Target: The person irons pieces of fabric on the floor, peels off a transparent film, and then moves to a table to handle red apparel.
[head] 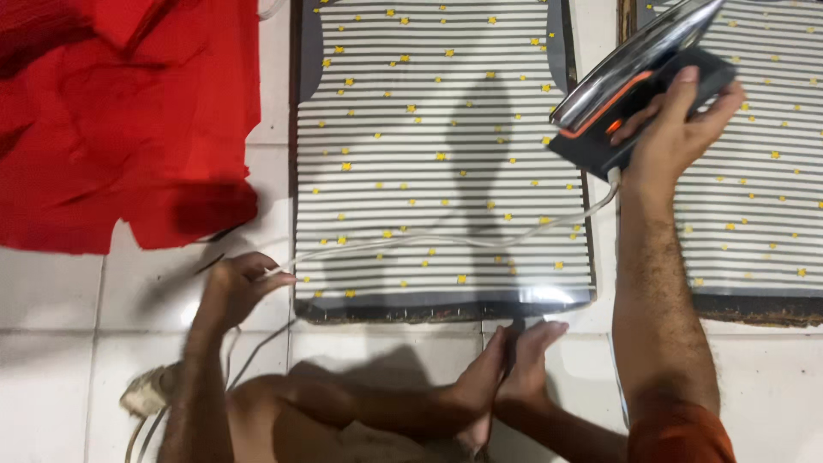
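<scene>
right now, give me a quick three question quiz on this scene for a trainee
1. True or false: the right hand holds the iron lifted and tilted, its metal plate in view.
2. Multiple choice: what does the left hand grip? A) the red cloth B) the white cord C) a pair of scissors
3. In a word or two: what lies at the top left on the tiled floor?

Key
1. True.
2. B, the white cord, which runs across the striped mat to the iron.
3. The red cloth.
</scene>
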